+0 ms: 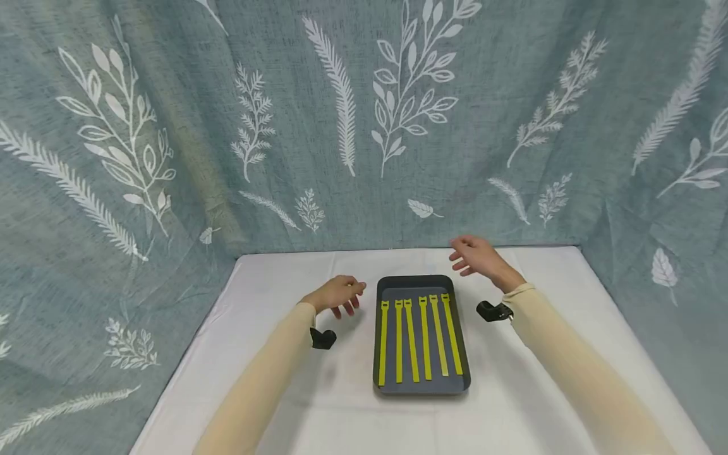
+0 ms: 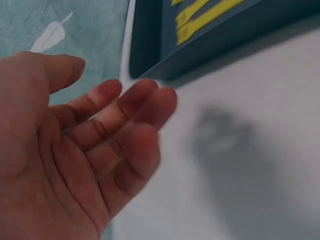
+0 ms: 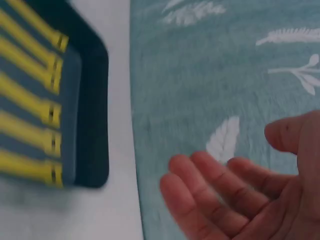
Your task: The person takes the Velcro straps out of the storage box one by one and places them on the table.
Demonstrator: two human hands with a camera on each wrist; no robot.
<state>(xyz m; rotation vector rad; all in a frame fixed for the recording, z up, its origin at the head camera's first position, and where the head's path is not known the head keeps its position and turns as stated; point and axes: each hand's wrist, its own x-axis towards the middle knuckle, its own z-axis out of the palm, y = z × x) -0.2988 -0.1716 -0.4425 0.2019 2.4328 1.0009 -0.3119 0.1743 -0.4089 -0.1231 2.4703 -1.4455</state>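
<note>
A dark grey rectangular tray (image 1: 422, 387) lies on the table, holding several yellow cable-tie straps (image 1: 425, 338). They lie lengthwise side by side, their slotted heads toward the far end. To the left of the tray, my left hand (image 1: 337, 294) hovers above the cloth with loosely bent fingers and nothing in them. My right hand (image 1: 479, 258) is raised beyond the tray's far right corner, its palm bare and fingers relaxed. In the right wrist view, the strap heads (image 3: 52, 114) show square slots near the tray wall (image 3: 92, 125). Neither hand touches the tray.
A white cloth (image 1: 318, 411) covers the table. Blue-green fabric with white leaf prints (image 1: 364, 126) hangs behind it and along both sides. A black wrist-worn device (image 1: 323, 339) sits below the left wrist, and another black device (image 1: 492, 311) below the right wrist.
</note>
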